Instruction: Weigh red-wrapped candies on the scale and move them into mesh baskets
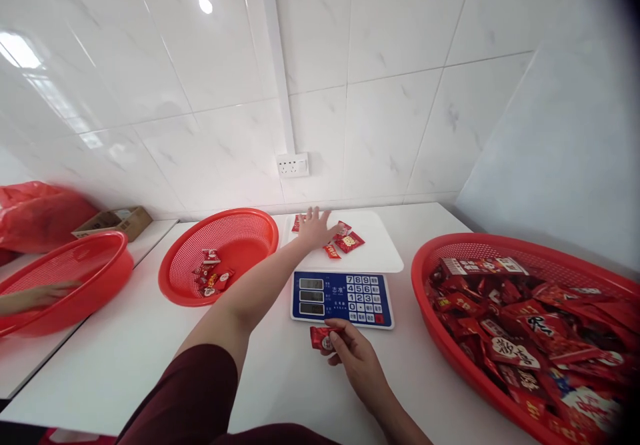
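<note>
My left hand (315, 230) reaches out over the white weighing pan (383, 241) with its fingers spread, holding nothing. Several red snack packets (350, 241) lie on the pan beside and partly behind it; I cannot tell whether the fingers touch them. In front of the pan is the scale's blue keypad and display panel (343, 298). Just below that panel, my right hand (353, 358) is closed on a small red snack packet (321, 339), pinched between thumb and fingers.
At right stands a large red basket (423, 291) full of red packets. Left of the scale, another red basket (175, 258) has several packets inside. Farther left, a co-worker's hand (47, 296) is in a third basket (113, 258). A wall socket (293, 165) sits behind the scale.
</note>
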{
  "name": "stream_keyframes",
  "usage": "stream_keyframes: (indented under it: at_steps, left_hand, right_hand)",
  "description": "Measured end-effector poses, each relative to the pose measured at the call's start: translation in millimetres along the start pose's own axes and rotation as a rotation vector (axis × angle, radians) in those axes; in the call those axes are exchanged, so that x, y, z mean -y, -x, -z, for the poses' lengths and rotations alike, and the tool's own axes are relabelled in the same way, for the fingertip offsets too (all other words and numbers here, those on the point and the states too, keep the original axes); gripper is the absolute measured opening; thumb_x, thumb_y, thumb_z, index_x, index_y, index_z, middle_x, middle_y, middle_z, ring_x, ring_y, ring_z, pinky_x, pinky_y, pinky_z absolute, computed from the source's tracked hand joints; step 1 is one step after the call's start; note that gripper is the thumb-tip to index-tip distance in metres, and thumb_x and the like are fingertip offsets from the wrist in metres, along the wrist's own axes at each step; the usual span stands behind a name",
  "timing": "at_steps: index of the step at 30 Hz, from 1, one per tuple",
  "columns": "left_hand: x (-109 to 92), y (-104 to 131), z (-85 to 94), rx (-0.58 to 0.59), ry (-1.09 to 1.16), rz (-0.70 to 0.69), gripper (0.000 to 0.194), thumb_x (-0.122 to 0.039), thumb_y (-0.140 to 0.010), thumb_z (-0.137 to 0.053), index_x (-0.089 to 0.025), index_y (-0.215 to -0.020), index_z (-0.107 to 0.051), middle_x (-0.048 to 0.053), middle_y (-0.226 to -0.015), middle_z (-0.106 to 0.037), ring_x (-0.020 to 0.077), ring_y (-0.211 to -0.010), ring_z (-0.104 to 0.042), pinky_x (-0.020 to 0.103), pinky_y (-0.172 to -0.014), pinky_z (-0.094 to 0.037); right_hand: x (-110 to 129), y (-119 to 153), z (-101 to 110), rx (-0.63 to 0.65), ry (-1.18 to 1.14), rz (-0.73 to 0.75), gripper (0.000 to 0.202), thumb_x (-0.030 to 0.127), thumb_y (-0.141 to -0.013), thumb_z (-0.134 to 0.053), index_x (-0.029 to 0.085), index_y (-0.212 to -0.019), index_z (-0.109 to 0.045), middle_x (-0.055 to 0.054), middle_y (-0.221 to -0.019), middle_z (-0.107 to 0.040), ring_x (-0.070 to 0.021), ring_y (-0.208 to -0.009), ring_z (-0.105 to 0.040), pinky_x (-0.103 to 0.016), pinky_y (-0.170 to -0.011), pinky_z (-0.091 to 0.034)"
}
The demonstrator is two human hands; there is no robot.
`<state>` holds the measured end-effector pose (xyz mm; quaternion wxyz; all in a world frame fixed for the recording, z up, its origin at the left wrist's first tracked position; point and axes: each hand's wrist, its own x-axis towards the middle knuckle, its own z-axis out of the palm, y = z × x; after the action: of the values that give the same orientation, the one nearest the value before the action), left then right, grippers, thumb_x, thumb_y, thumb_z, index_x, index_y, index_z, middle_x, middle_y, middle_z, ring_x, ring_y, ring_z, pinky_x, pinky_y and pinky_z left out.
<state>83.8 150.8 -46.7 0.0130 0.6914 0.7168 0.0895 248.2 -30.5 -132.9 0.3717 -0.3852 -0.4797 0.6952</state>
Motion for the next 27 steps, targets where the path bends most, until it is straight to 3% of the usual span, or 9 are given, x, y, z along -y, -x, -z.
stream_keyframes:
  at_steps: [3, 5, 9, 13, 17, 22, 25, 27]
  left_hand:
    - [19, -5, 2.5, 0.048, 0.009, 0.092, 0.080, -0.071, -0.082, -0.021, -0.017, -0.141, -0.028, 0.021, -0.148, -0.030, 0.0401, -0.139, -0.019, 0.063, -0.105, -0.016]
    - [25, -6, 2.5, 0.092, 0.021, 0.076, 0.078, -0.070, -0.083, -0.020, -0.019, -0.141, -0.029, 0.019, -0.144, -0.038, 0.0374, -0.136, -0.027, 0.061, -0.104, -0.020]
    - [23, -3, 3.1, 0.149, 0.049, -0.064, 0.072, -0.067, -0.085, -0.018, -0.024, -0.142, -0.025, 0.013, -0.139, -0.047, 0.0295, -0.132, -0.035, 0.053, -0.108, -0.019]
    - [18, 0, 7.0, 0.213, 0.069, -0.213, 0.078, -0.072, -0.082, -0.024, -0.023, -0.143, -0.026, 0.012, -0.135, -0.051, 0.0306, -0.128, -0.041, 0.048, -0.106, -0.024]
    - [19, 6, 9.5, 0.242, 0.085, -0.358, 0.072, -0.068, -0.080, -0.039, -0.029, -0.140, -0.033, 0.007, -0.145, -0.041, 0.0275, -0.133, -0.035, 0.043, -0.110, -0.021]
    - [22, 12, 11.6, 0.250, 0.114, -0.392, 0.057, -0.061, -0.085, -0.036, -0.033, -0.133, -0.044, 0.004, -0.151, -0.030, 0.0260, -0.136, -0.031, 0.041, -0.109, -0.025]
    - [22, 15, 14.6, 0.243, 0.138, -0.383, 0.065, -0.067, -0.084, -0.031, -0.031, -0.137, -0.038, 0.005, -0.155, -0.020, 0.0281, -0.135, -0.033, 0.042, -0.107, -0.030]
    - [19, 18, 16.2, 0.239, 0.150, -0.401, 0.070, -0.071, -0.082, -0.031, -0.034, -0.141, -0.031, 0.004, -0.157, -0.011, 0.0298, -0.139, -0.025, 0.044, -0.109, -0.026]
  right_hand:
    - [-2, 0, 0, 0.004, 0.023, 0.006, 0.056, 0.065, -0.067, -0.064, 0.018, -0.097, -0.062, -0.005, -0.075, -0.067, -0.0202, -0.068, -0.064, -0.032, -0.058, -0.049]
    - [-3, 0, 0, -0.005, 0.034, 0.008, 0.056, 0.065, -0.067, -0.064, 0.018, -0.098, -0.062, -0.005, -0.076, -0.068, -0.0203, -0.068, -0.064, -0.032, -0.058, -0.049]
    - [-4, -1, 1, -0.021, 0.055, 0.004, 0.057, 0.065, -0.066, -0.064, 0.018, -0.098, -0.062, -0.005, -0.076, -0.067, -0.0203, -0.069, -0.064, -0.032, -0.058, -0.049]
    - [-7, -3, 1, -0.015, 0.079, 0.006, 0.055, 0.064, -0.068, -0.063, 0.018, -0.099, -0.062, -0.005, -0.076, -0.067, -0.0202, -0.069, -0.064, -0.032, -0.058, -0.049]
    - [-10, -4, 3, -0.011, 0.103, 0.010, 0.053, 0.062, -0.070, -0.062, 0.018, -0.100, -0.062, -0.006, -0.079, -0.068, -0.0202, -0.070, -0.064, -0.032, -0.059, -0.050]
    - [-13, -4, 3, 0.003, 0.125, 0.008, 0.053, 0.062, -0.071, -0.061, 0.018, -0.101, -0.061, -0.006, -0.079, -0.068, -0.0203, -0.070, -0.064, -0.032, -0.060, -0.050]
    - [-14, -5, 3, 0.006, 0.132, 0.009, 0.053, 0.062, -0.071, -0.061, 0.018, -0.101, -0.061, -0.006, -0.079, -0.068, -0.0204, -0.070, -0.064, -0.033, -0.060, -0.050]
    - [-15, -5, 3, 0.005, 0.135, 0.010, 0.053, 0.062, -0.072, -0.060, 0.018, -0.101, -0.062, -0.007, -0.080, -0.068, -0.0206, -0.070, -0.064, -0.033, -0.060, -0.050]
